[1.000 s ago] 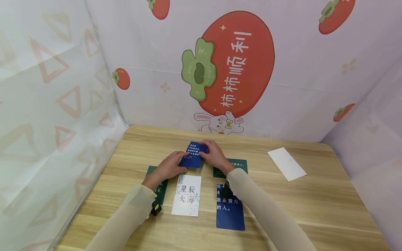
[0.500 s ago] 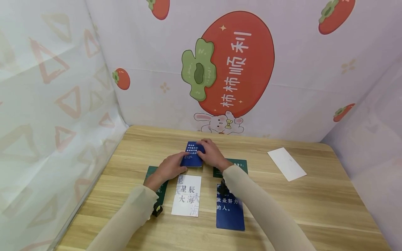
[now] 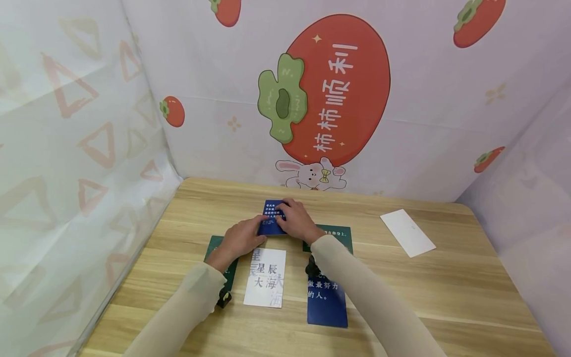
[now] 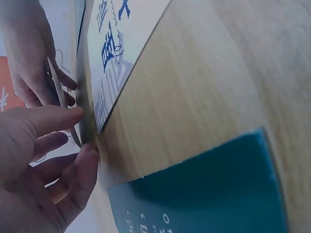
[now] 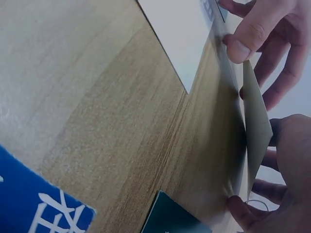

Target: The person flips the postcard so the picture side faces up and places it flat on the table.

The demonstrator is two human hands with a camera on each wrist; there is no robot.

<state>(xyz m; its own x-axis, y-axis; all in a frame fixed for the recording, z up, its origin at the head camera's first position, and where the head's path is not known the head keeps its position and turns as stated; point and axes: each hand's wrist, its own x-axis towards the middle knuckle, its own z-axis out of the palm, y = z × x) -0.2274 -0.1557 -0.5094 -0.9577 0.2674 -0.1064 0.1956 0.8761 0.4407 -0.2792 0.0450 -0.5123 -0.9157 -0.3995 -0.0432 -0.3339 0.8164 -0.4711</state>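
At the back of the table, a blue card (image 3: 269, 229) with white writing lies between both hands, partly covered by them. My left hand (image 3: 239, 240) pinches its left edge, thumb above and fingers below. The right hand (image 3: 296, 221) grips the opposite side, its fingers partly over the writing. Seen nearly edge-on in the right wrist view, the card (image 5: 256, 128) is tilted and held off the wood along at least part of its length. Just in front lies a white card (image 3: 265, 290) with dark lettering.
A green card (image 3: 231, 278) lies partly under the left wrist. Near the right forearm are another green card (image 3: 341, 238) and a blue card (image 3: 327, 312). A plain white card (image 3: 408, 234) lies askew at right. Printed cloth (image 3: 223, 148) hangs behind the wooden table (image 3: 446, 302).
The right hand has moved a little left, its fingers reaching farther over the blue card. The card has turned straighter and shifted slightly back. My left hand has barely moved.
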